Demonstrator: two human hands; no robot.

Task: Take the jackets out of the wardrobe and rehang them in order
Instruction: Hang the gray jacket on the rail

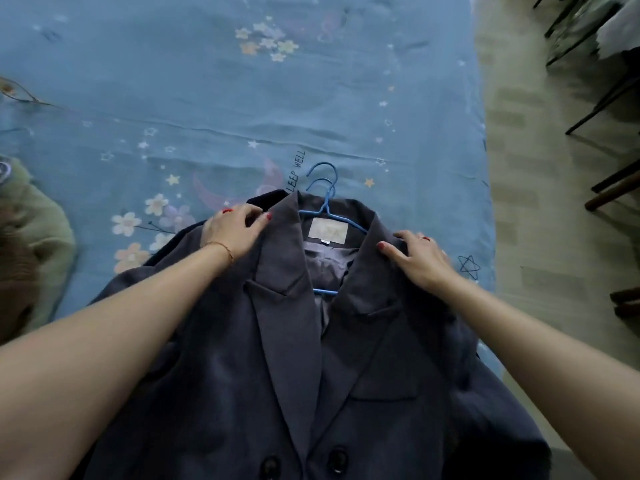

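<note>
The head view looks straight down at a grey jacket [311, 358] laid face up on a blue bedsheet [207, 98], collar away from the person, with a blue hanger [329, 216] threaded through its neck; a second blue hook [320, 169] shows just behind the first, and a darker garment [266, 197] peeks out under the collar, so likely another jacket lies beneath. The left hand [233, 233] rests on the jacket's left shoulder with fingers curled onto the cloth by the collar, though a true pinch cannot be told; the right hand [420, 259] lies on the other shoulder, fingers spread and pressing flat. The step in hand seems to be seating the shoulders on the hanger, with the jackets out of the wardrobe and not yet rehung. The next move calls for taking only the upper hook and lifting, since the two hooks sit close and could snag. A green garment [31, 237] lies at the left edge of the bed, dark chair legs [606, 98] stand on the floor to the right, well apart
</note>
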